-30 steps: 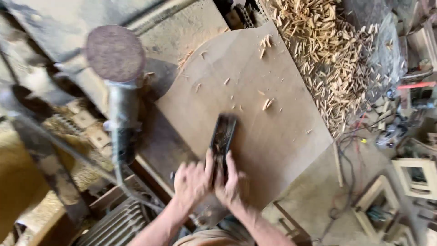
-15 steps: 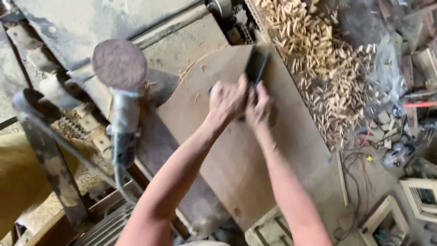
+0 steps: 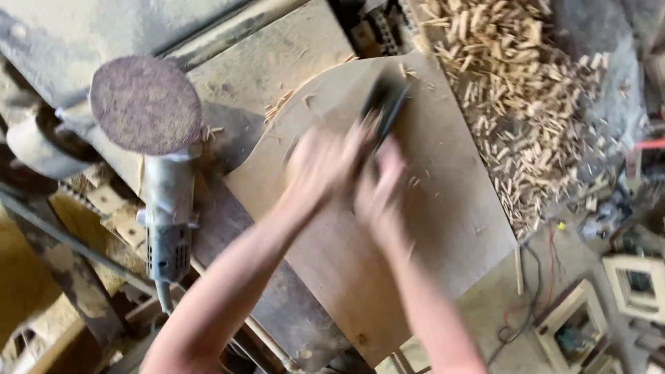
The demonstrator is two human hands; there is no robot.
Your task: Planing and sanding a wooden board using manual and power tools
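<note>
Plywood fills the middle of my view: a curved-edged plywood panel [image 3: 443, 235] lies flat on the table [image 3: 277, 62], its near corner hanging past the table's edge toward six o'clock. From the bottom of the frame both my forearms reach up over it, the left from about seven o'clock, the right from about five.

My left hand [image 3: 322, 166] and right hand [image 3: 381, 183] sit close together, just above the centre of the frame, both badly blurred. They are closed around the near end of a dark hand tool [image 3: 386, 104], which points away toward one o'clock with its far end near the panel's far edge. I cannot make out what kind of tool it is, only that it is long, narrow and black, and lies against the panel's face.

At nine o'clock from my hands, on the table beside the panel, an angle grinder [image 3: 166, 215] lies with its grey body pointing back toward me and its round sanding disc [image 3: 145, 104] facing up at ten o'clock. Loose wood slivers lie on the panel and table between the disc and my hands.

Farther out, at one to two o'clock, a heap of pale wood chips [image 3: 526, 104] covers the floor just beyond the panel's right edge. At four o'clock, small wooden frames [image 3: 634, 284] and cables [image 3: 533, 277] lie on the floor.
</note>
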